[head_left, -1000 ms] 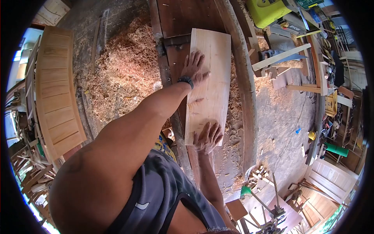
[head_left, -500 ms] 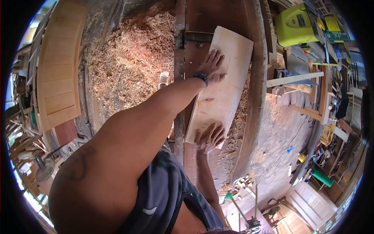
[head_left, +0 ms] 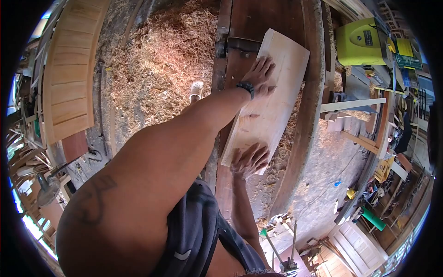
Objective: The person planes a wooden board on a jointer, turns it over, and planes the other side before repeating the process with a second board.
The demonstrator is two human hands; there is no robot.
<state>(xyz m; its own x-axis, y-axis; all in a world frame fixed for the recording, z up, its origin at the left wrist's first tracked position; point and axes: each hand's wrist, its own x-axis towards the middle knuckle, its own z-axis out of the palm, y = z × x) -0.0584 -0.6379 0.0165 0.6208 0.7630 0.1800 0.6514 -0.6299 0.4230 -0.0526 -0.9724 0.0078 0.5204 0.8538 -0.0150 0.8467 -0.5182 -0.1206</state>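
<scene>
A pale, smooth wooden board [head_left: 277, 92] lies at a slant across a dark wooden bench [head_left: 295, 152]. My left hand [head_left: 260, 76], with a dark band at the wrist, rests flat on the board's upper left part, fingers stretched out and thumb apart. Near the board's lower end, my right hand [head_left: 249, 161] lies palm down with its fingers spread. Neither hand grips anything; both touch the board's top face. Small brownish marks show in the wood between them.
Wood shavings [head_left: 170, 60] heap on the floor left of the bench. A panelled door [head_left: 71, 78] stands at far left. On the right are a yellow-green case [head_left: 360, 41], a handsaw [head_left: 355, 105] and wooden battens [head_left: 353, 105]. A white panelled door [head_left: 357, 247] is at lower right.
The view has shifted slightly, so the bench and board appear a little further right. Both hands remain flat on the board in about the same places.
</scene>
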